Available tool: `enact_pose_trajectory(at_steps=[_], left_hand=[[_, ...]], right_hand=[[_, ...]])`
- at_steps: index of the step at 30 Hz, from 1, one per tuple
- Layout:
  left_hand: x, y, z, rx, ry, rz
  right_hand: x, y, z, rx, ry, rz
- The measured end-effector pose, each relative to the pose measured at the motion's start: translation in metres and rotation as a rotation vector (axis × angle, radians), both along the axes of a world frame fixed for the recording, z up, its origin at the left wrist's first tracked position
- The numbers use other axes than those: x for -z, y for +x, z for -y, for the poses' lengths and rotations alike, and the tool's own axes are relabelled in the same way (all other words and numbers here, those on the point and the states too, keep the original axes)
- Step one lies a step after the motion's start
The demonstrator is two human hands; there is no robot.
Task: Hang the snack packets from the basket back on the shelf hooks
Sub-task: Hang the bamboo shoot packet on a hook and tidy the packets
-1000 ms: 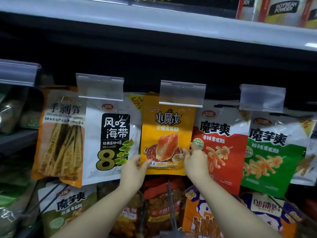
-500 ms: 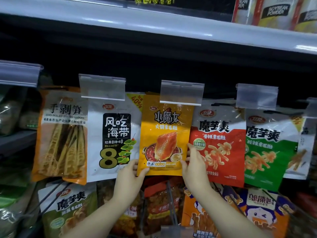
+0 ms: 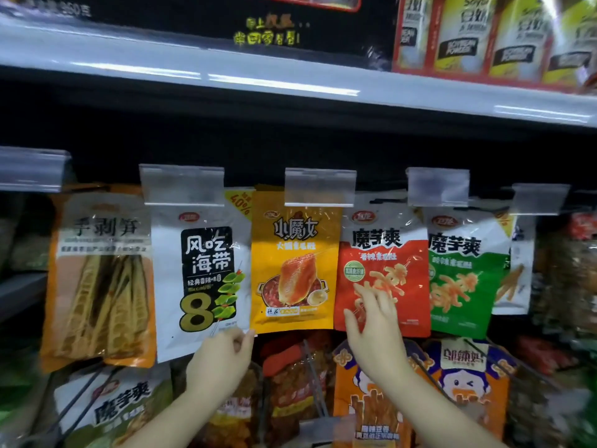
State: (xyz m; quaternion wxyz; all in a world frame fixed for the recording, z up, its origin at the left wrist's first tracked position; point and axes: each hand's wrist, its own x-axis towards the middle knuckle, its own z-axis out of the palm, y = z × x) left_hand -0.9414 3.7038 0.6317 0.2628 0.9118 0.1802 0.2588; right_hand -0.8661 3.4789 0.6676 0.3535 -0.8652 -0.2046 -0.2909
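The yellow packet (image 3: 295,263) hangs upright in the middle of the row of hooks under the grey shelf (image 3: 226,76), its top tucked behind a clear tag (image 3: 320,187). The left hand (image 3: 223,357) sits just below the packet's lower left corner, fingers loosely curled; thumb and forefinger meet at that corner, though whether they pinch it or only touch it cannot be told. The right hand (image 3: 374,321) is raised beside the packet's lower right edge, its grip wide, fingers spread and lying over the lower left part of the red packet (image 3: 387,253), holding nothing.

Left of the yellow packet hangs a white packet (image 3: 200,270) with a black panel and a large 8, overlapping an orange packet (image 3: 100,276) of bamboo shoots further left. Right of the red packet hangs a green packet (image 3: 462,270), touching it along the side, and past that a white one, partly hidden. Each hook carries its own clear tag at the front.

Below this row more packets hang in a lower tier: a white and green one at the lower left, reddish-brown ones in the middle, and two orange cartoon packets (image 3: 465,376) at the lower right. On top of the shelf, at the upper right, stand yellow and white bags (image 3: 465,33) of soybean powder.
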Motion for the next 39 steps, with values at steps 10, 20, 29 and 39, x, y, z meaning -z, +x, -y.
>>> enact_pose_trajectory(at_steps=[10, 20, 29, 39], left_hand=[[-0.043, 0.013, 0.123, 0.331, 0.044, 0.29], [-0.065, 0.113, 0.201, 0.115, 0.677, 0.218], [-0.064, 0.126, 0.195, -0.054, 0.91, 0.082], [-0.053, 0.129, 0.197, -0.071, 0.907, 0.164]], right_hand=[[-0.029, 0.035, 0.083, 0.035, 0.221, -0.04], [-0.035, 0.092, 0.109, -0.245, 0.154, -0.024], [-0.025, 0.12, 0.086, -0.225, 0.115, -0.127], [-0.013, 0.099, 0.106, -0.231, -0.017, -0.158]])
